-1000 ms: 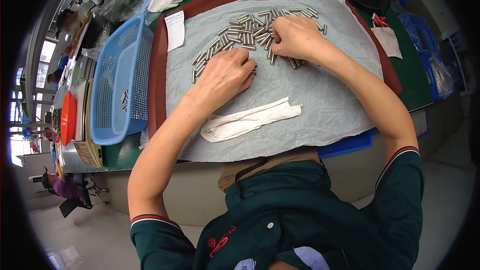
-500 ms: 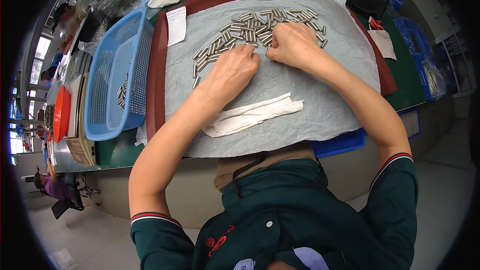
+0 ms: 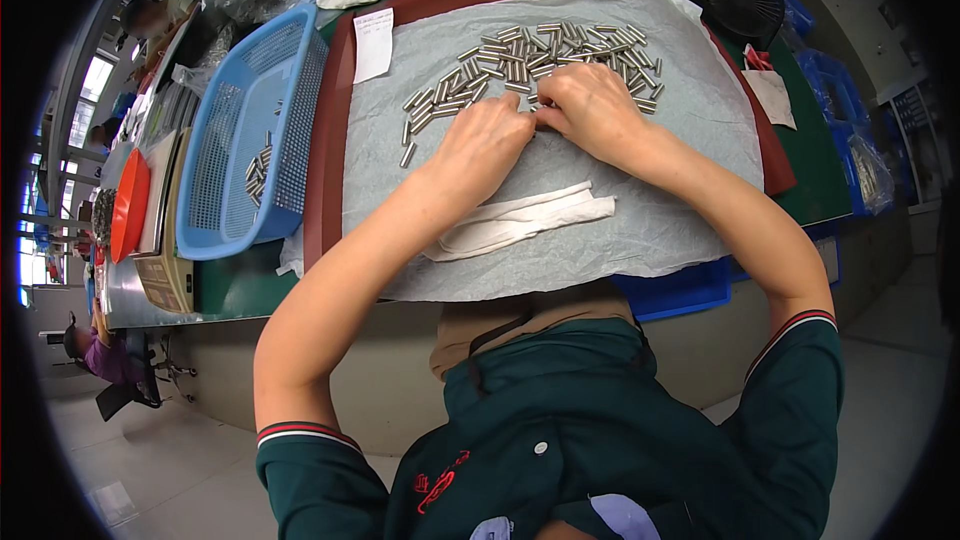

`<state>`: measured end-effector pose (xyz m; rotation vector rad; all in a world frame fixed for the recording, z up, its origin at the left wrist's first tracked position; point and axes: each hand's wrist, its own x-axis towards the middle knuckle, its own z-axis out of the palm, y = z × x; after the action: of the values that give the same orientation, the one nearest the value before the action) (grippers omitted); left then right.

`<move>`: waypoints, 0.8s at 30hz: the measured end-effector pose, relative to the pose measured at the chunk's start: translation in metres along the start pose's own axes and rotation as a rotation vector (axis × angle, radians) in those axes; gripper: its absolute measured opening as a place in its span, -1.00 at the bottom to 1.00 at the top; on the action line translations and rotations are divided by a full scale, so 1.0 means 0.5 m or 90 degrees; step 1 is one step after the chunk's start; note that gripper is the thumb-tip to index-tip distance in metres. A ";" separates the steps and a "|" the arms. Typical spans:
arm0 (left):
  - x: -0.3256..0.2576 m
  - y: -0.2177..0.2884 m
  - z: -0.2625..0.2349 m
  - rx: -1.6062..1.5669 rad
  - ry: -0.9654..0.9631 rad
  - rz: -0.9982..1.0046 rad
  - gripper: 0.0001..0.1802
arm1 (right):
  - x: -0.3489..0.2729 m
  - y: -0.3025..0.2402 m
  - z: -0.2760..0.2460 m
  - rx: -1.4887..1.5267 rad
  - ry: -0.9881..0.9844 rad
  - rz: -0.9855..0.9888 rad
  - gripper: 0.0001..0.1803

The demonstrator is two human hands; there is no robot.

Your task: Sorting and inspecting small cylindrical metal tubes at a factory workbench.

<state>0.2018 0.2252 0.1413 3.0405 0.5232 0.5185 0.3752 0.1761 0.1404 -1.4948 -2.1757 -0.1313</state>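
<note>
- Right hand [image 3: 598, 112] has come in beside left hand [image 3: 486, 144], fingers curled; I cannot tell what they pinch.
- Handling now centres between them, metal pins [image 3: 516, 71] just beyond.

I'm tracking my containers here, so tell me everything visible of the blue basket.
The blue basket is oblong, open-topped and plastic-looking, with perforated walls. It appears to stand on the green table, left of the red-brown frame, its long sides running from near to far. Several short metal cylinders lie inside. Nobody touches it.
</note>
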 end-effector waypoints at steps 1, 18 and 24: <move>0.004 0.002 -0.001 0.003 -0.001 -0.003 -0.92 | 0.002 0.007 0.002 0.005 0.005 0.001 -0.81; -0.024 0.018 -0.005 0.043 -0.002 -0.018 -0.92 | -0.025 -0.032 -0.010 0.075 -0.029 0.068 -0.89; -0.022 0.012 -0.011 0.068 -0.027 -0.008 -0.92 | 0.000 -0.022 -0.002 -0.028 -0.070 0.029 -0.94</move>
<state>0.1920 0.2155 0.1433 3.1394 0.5868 0.4394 0.3658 0.1713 0.1435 -1.6094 -2.2361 -0.0849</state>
